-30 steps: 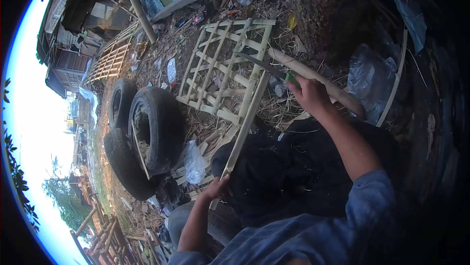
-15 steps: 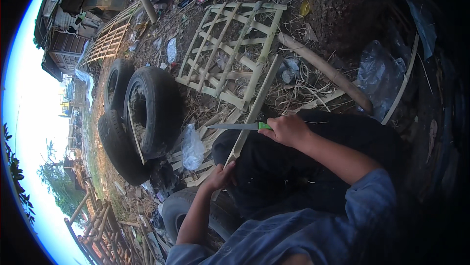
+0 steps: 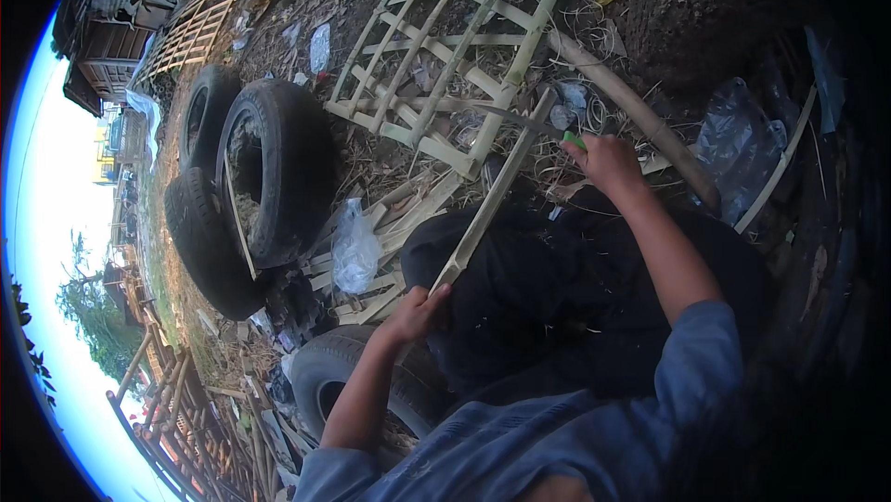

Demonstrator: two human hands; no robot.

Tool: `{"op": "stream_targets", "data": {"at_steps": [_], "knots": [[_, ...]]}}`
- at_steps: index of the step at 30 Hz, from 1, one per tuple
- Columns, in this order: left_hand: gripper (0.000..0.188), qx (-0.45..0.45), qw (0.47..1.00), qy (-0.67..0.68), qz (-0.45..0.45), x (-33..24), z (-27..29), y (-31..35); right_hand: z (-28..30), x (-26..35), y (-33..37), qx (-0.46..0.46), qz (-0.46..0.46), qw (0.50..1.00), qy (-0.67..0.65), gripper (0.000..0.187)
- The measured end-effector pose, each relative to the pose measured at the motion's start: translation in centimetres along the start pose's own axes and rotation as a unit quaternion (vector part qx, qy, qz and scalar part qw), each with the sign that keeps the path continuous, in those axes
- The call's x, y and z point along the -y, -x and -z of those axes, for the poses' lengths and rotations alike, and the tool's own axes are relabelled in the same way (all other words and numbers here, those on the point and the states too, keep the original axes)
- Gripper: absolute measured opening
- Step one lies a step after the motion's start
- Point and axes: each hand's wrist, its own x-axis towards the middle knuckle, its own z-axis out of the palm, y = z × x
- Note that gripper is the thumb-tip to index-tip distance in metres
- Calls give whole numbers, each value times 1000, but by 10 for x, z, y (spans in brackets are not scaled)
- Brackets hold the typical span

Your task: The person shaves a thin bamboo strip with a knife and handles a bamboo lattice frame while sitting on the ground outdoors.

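Note:
My left hand [image 3: 418,315] is closed round the near end of a split bamboo strip [image 3: 486,211], which slants up and away to the right across my dark-clothed leg. In my right hand [image 3: 605,160] is a knife [image 3: 520,119] with a green handle, gripped in closed fingers. Its blade points left and lies over the strip's far end; whether it touches the bamboo I cannot tell. Just beyond the strip, a woven bamboo lattice panel [image 3: 506,94] rests on the ground.
Old tyres [image 3: 311,182] stand to the left, and another tyre [image 3: 339,353] sits beside my left forearm. Cut bamboo strips [image 3: 408,224] and a clear plastic bag [image 3: 355,250] lie near my knee. A thick pole [image 3: 640,122] lies on the right, by a tree trunk [image 3: 715,10].
My right hand has moved the knife away from me, up and right along the bamboo strip toward its far end. The left hand keeps its hold. The head view has shifted slightly.

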Motion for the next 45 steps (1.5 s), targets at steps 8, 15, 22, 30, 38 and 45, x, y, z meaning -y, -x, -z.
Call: {"op": "stream_targets", "data": {"at_steps": [8, 15, 22, 30, 38, 45], "knots": [[70, 11, 998, 48, -41, 26, -1, 1, 43, -60, -16, -94, -155, 982, -48, 56], [78, 29, 996, 64, -53, 19, -1, -1, 43, -7, -3, -102, -91, 980, -144, 54], [81, 45, 997, 55, -23, 15, 5, 0, 37, 13, 10, -94, 75, 987, -103, 47], [76, -111, 993, -2, 44, -10, -8, 14, 14, 45, 43, -28, 235, 963, -129, 47], [53, -321, 941, -79, -73, -3, -46, 38, 11, 58, 49, -14, 291, 949, -118, 49], [50, -334, 927, -152, -81, 5, -61, 33, 13, 72, 66, 25, 290, 953, -87, 54]]}}
